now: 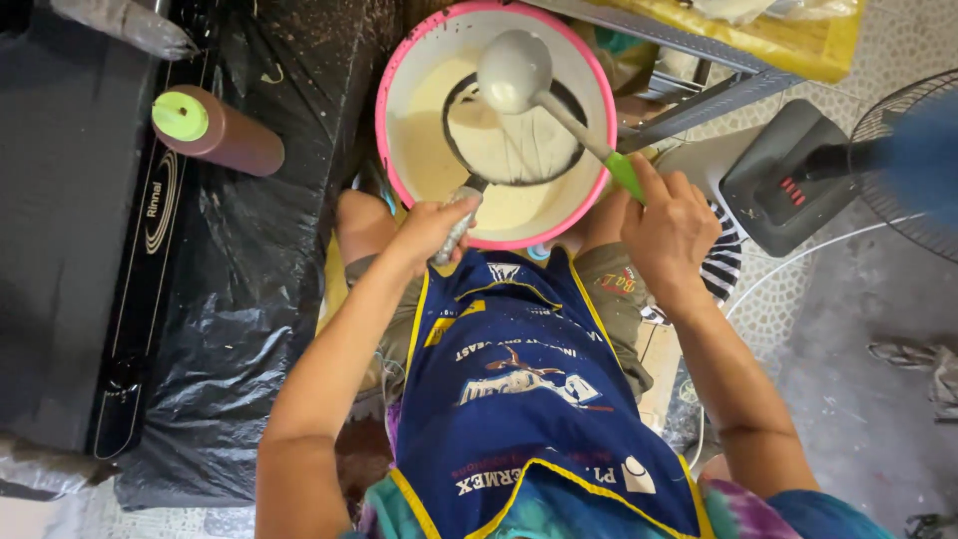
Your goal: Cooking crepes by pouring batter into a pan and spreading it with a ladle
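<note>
Over the pink-rimmed round plastic basin [391, 150] of pale batter, my left hand [431, 230] grips the black mesh sieve [514, 140], my right hand [667, 225] clenches the grey ladle [515, 70]; tilting either could slop batter onto my apron [519, 399].

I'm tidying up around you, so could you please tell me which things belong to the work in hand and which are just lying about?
In use: pink-rimmed basin of pale batter, round sieve, ladle, left hand, right hand.

Lying about: brown bottle with green cap, black plastic sheet, fan.

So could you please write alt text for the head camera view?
Seen from above, a seated person's left hand holds a sieve over a pink-rimmed basin of pale batter while the right hand holds a ladle over it. A brown bottle lies to the left.
</note>
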